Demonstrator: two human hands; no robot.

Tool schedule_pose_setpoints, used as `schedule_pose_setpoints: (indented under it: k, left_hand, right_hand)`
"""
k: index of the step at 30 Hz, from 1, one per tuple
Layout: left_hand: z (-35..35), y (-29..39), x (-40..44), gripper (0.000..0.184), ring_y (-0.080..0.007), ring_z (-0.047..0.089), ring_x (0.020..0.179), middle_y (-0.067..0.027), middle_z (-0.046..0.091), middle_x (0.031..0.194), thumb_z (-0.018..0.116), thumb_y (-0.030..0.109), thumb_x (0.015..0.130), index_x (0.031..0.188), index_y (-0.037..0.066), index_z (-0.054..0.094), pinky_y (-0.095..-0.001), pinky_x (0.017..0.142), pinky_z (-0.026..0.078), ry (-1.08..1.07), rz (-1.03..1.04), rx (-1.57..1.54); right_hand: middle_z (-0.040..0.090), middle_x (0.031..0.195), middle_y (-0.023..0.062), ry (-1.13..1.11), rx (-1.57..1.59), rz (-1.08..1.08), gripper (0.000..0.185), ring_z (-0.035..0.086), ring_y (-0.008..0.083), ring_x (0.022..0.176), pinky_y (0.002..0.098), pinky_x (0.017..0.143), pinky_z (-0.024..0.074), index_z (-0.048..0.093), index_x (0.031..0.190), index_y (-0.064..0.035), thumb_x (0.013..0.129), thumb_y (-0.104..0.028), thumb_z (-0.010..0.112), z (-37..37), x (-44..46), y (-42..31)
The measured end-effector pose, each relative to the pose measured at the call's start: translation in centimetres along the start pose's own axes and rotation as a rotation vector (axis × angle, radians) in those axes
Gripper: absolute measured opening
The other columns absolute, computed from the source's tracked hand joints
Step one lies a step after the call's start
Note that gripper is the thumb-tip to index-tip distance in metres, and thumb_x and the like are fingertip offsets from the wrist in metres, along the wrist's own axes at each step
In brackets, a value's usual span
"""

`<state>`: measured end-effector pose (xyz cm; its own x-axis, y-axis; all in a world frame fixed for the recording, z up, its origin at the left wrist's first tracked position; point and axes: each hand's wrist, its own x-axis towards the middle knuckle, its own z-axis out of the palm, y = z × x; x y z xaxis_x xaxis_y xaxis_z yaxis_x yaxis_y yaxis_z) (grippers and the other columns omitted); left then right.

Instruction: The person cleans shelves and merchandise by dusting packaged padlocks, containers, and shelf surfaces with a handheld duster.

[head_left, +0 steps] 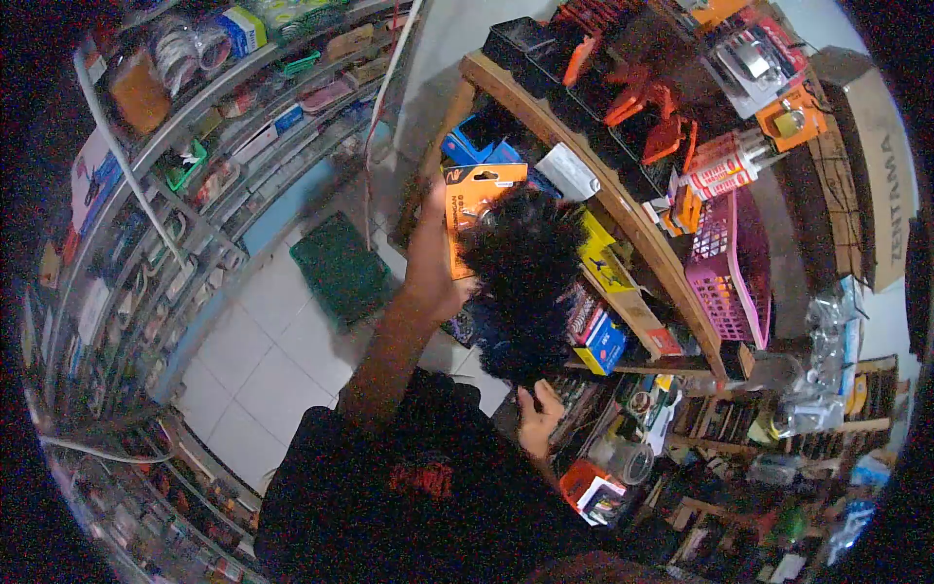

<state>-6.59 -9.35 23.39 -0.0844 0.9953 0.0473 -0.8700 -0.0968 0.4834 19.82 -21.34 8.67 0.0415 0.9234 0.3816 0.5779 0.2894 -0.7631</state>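
My left hand (434, 255) grips an orange card package (462, 229) by its side and lower edge, holding it upright in front of the wooden shelf. The package has a hanging hole at the top, and a metallic item partly shows on its front. A fluffy black duster (525, 282) covers the package's right part. Just below the duster is my right hand (538, 419), its fingers curled closed at the duster's lower end; the handle itself is hidden.
A wooden shelf (593, 180) holds blue boxes (598, 346), black bins and orange packages. A pink basket (730, 277) sits to the right. Crowded racks (204, 146) line the left. A dark green mat-like object (341, 268) lies on the white tile floor (277, 360).
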Motion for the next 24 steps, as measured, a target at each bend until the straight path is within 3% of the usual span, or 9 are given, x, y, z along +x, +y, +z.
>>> schedule_pose_setpoints:
  k: [4,5,8,10,12,17,20,22,24]
  left_hand:
    - [0.4,0.5,0.2,0.080,-0.0364,0.054,0.117,-0.0274,0.050,0.128,0.022,0.065,0.092,0.129,-0.004,0.043,-0.0457,0.100,0.043,-0.171,-0.093,-0.166]
    - [0.4,0.7,0.3,0.079,-0.0359,0.054,0.116,-0.0266,0.051,0.128,0.024,0.064,0.092,0.130,-0.003,0.043,-0.0451,0.100,0.043,-0.193,-0.110,-0.211]
    - [-1.5,-1.0,0.8,0.077,-0.0341,0.054,0.117,-0.0236,0.054,0.126,0.024,0.064,0.093,0.130,-0.001,0.044,-0.0445,0.101,0.043,-0.320,-0.005,-0.187]
    - [-1.0,-1.3,0.2,0.072,-0.0296,0.057,0.114,-0.0172,0.058,0.123,0.023,0.060,0.095,0.129,0.001,0.046,-0.0442,0.099,0.045,-0.100,-0.066,-0.149]
    - [-0.9,-1.4,0.3,0.070,-0.0286,0.057,0.114,-0.0160,0.060,0.120,0.022,0.059,0.096,0.129,0.002,0.047,-0.0440,0.099,0.045,-0.050,-0.080,-0.152]
    - [-0.8,-0.4,0.8,0.070,-0.0329,0.056,0.115,-0.0200,0.059,0.119,0.022,0.055,0.097,0.128,-0.003,0.043,-0.0431,0.100,0.045,-0.302,-0.037,-0.193]
    - [-1.2,-1.3,0.7,0.067,-0.0324,0.055,0.116,-0.0194,0.056,0.123,0.022,0.054,0.098,0.130,-0.001,0.041,-0.0433,0.101,0.043,-0.229,-0.024,-0.218]
    - [-1.4,-1.8,-0.5,0.065,-0.0294,0.053,0.119,-0.0176,0.052,0.129,0.024,0.055,0.098,0.134,0.003,0.039,-0.0434,0.102,0.043,-0.063,0.215,0.550]
    - [-1.1,-2.1,0.4,0.067,-0.0291,0.053,0.118,-0.0174,0.051,0.130,0.026,0.057,0.096,0.136,0.003,0.038,-0.0436,0.101,0.043,-0.130,0.037,0.084]
  right_hand:
    - [0.060,0.094,0.0154,-0.554,-0.228,0.120,0.032,0.060,0.0313,0.085,0.0353,0.083,0.0473,0.061,0.101,0.0039,0.073,0.001,0.076,-2.0,0.5,1.0]
    - [0.060,0.094,0.0144,-0.292,0.001,-0.359,0.029,0.060,0.0309,0.084,0.0354,0.080,0.0476,0.061,0.097,0.0035,0.072,0.002,0.076,-0.9,-0.9,4.2]
    - [0.060,0.085,0.0155,-0.144,-0.106,-0.441,0.030,0.060,0.0300,0.077,0.0366,0.075,0.0480,0.060,0.095,0.0045,0.070,0.004,0.076,-0.9,-0.9,2.6]
    - [0.058,0.076,0.0139,-0.067,-0.166,-0.044,0.014,0.059,0.0277,0.073,0.0360,0.072,0.0476,0.061,0.082,0.0046,0.074,0.002,0.072,-0.8,0.2,-0.3]
    - [0.055,0.071,0.0133,-0.072,0.002,0.059,0.011,0.058,0.0274,0.071,0.0353,0.071,0.0473,0.060,0.077,0.0051,0.075,0.002,0.070,-0.8,0.9,-1.4]
    - [0.058,0.089,0.0148,-0.224,-0.173,-0.358,0.012,0.059,0.0267,0.088,0.0364,0.081,0.0468,0.061,0.079,0.0036,0.076,0.001,0.072,-1.4,-0.8,2.9]
    - [0.060,0.108,0.0180,0.000,0.051,-0.207,0.036,0.059,0.0313,0.094,0.0382,0.087,0.0458,0.060,0.105,0.0016,0.072,0.002,0.073,-0.4,-2.3,4.1]
    - [0.056,0.113,0.0167,0.020,-0.023,-0.034,0.033,0.055,0.0280,0.105,0.0360,0.096,0.0395,0.059,0.109,0.0040,0.079,-0.005,0.073,-1.0,-0.5,0.7]
    - [0.061,0.099,0.0168,-0.004,0.017,-0.066,0.023,0.059,0.0280,0.096,0.0366,0.090,0.0440,0.063,0.097,0.0054,0.076,0.000,0.071,-0.6,0.2,-0.5]
